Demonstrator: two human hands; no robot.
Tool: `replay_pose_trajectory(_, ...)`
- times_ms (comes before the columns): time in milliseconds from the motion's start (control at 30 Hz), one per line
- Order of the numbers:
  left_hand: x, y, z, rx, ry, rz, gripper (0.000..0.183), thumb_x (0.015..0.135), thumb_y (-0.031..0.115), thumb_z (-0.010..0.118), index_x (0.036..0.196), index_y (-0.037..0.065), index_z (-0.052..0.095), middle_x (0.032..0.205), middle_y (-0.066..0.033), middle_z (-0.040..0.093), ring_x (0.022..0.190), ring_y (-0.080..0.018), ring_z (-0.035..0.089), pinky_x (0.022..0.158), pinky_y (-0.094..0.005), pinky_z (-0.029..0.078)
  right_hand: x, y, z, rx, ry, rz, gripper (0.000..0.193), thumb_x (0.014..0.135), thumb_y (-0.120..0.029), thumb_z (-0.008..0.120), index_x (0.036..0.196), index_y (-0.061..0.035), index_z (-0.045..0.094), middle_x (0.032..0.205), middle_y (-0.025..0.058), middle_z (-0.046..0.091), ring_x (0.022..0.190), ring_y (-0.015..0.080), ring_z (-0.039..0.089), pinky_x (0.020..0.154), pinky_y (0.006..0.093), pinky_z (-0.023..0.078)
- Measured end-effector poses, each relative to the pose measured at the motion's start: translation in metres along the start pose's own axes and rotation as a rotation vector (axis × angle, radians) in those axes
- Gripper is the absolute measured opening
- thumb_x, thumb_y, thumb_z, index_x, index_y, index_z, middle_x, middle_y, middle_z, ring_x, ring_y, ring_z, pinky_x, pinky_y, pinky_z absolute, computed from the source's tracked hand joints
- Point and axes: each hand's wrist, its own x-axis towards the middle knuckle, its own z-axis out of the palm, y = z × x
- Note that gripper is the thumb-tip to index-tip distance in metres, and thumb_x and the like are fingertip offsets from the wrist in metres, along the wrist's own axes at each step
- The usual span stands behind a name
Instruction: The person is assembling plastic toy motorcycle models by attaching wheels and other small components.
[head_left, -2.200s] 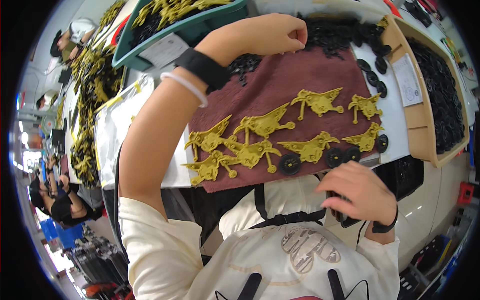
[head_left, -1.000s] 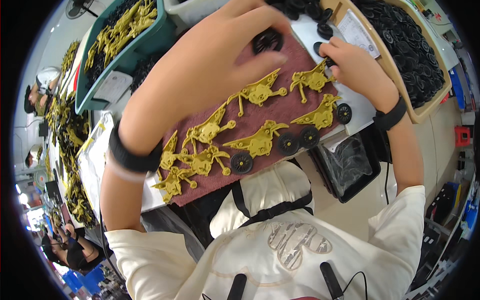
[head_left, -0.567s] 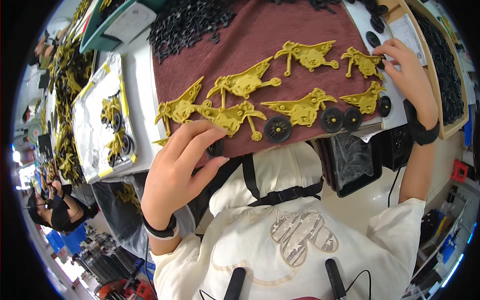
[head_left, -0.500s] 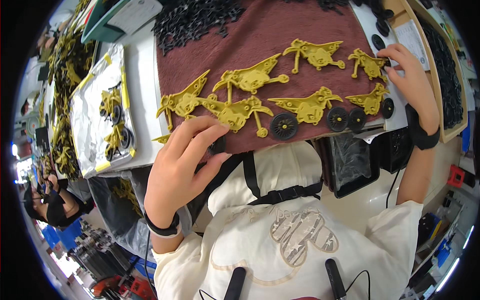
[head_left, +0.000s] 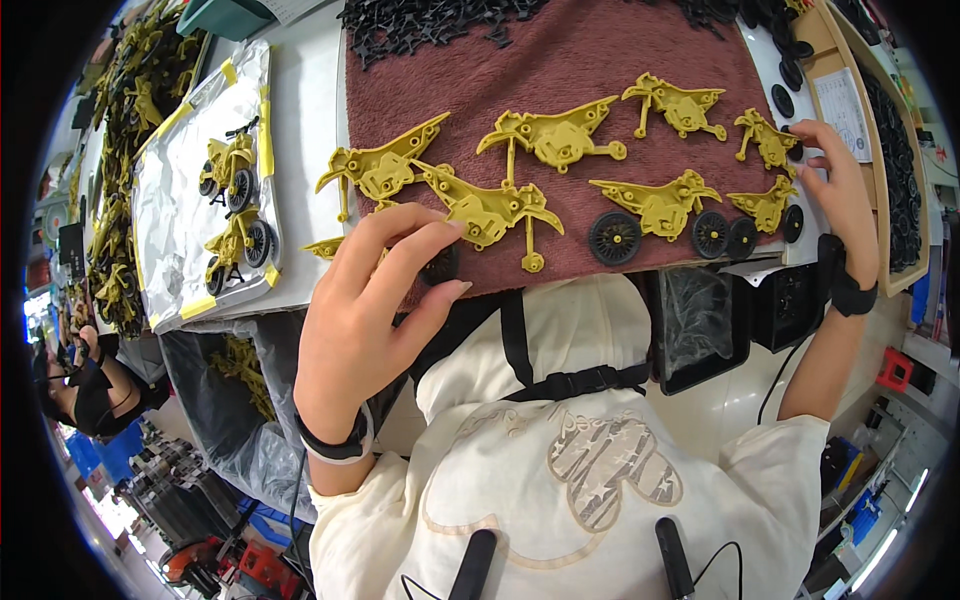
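My left hand (head_left: 365,310) is at the near left of the brown cloth, its thumb and bent fingers curved round a black spoked wheel (head_left: 440,266). Under these fingers lies a yellow toy motorbike body, mostly hidden, with one end (head_left: 324,246) showing. My right hand (head_left: 838,190), at the far right, pinches a small black wheel (head_left: 796,151) at the end of a yellow body (head_left: 768,140). Between my hands lie more yellow bodies, including one (head_left: 655,205) with a wheel (head_left: 614,238) at one end and another wheel (head_left: 710,235) at the other.
Several small black parts (head_left: 430,30) are heaped at the cloth's far edge. On the left, two assembled motorbikes (head_left: 238,245) rest on a taped silver sheet (head_left: 165,240). A wooden-edged box (head_left: 900,170) of black wheels stands right. Black trays (head_left: 700,325) sit below the table edge.
The view has shifted, so the table and its parts appear farther right and slightly higher. Both hands keep nearly the same places against the motorbike parts, with the same wheels at their fingers.
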Motion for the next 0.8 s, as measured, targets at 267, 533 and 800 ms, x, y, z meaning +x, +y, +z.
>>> replay_pose_trajectory(267,0.004,0.011,0.015,0.047,0.006,0.051,0.041,0.071,0.004,0.077,0.110,0.002,0.064,0.109,-0.0124,0.062,0.098,-0.0306,0.062,0.081,-0.0368,0.051,0.004,-0.001,0.006,0.072,0.056,0.064,0.047,0.077,0.002,0.062,0.123,-0.0068,0.059,0.097,0.0041,0.052,0.082,0.0139,0.049,0.073,0.0258,0.043)
replay_pose_trajectory(533,0.005,0.014,0.023,-0.079,0.090,0.068,0.044,0.069,0.000,0.077,0.111,0.000,0.064,0.110,-0.0129,0.063,0.098,-0.0287,0.063,0.083,-0.0362,0.052,0.003,0.006,0.002,-0.237,0.148,0.018,0.042,0.082,-0.008,0.062,0.124,-0.0059,0.060,0.086,0.0047,0.044,0.071,0.0137,0.043,0.067,0.0267,0.041)
replay_pose_trajectory(800,-0.027,0.003,0.015,0.007,0.236,-0.084,0.047,0.067,0.004,0.081,0.111,0.003,0.065,0.110,-0.0113,0.064,0.097,-0.0274,0.062,0.079,-0.0345,0.052,-0.030,-0.090,0.000,-0.142,0.391,0.163,0.035,0.086,-0.008,0.065,0.122,-0.0063,0.063,0.092,0.0049,0.059,0.078,0.0102,0.054,0.070,0.0247,0.044)
